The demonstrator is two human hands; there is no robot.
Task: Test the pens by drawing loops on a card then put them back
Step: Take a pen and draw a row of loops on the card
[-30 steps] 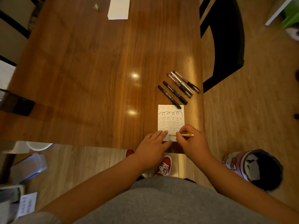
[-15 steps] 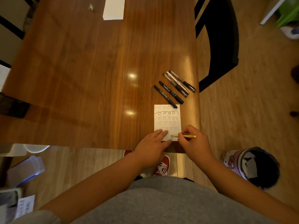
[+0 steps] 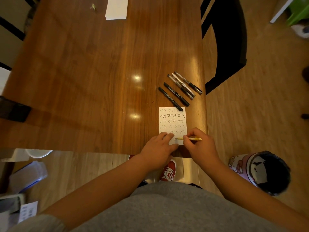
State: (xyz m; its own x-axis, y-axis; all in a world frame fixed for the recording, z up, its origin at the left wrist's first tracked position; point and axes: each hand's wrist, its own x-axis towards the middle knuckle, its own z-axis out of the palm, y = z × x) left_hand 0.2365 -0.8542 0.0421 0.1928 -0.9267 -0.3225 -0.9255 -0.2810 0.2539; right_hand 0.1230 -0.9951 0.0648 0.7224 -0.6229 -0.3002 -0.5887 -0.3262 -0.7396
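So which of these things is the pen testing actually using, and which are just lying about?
In use:
- card with rows of loops
- yellow pen in the right hand
- left hand steadying the card
- five dark pens beyond the card

Lying about:
- white paper at the table's far end
- black chair
- cartoon-printed bin on the floor

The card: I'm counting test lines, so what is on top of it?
On the card: five loop rows, one black pen's tip, left hand fingers, the yellow pen. The hands hide its bottom part.
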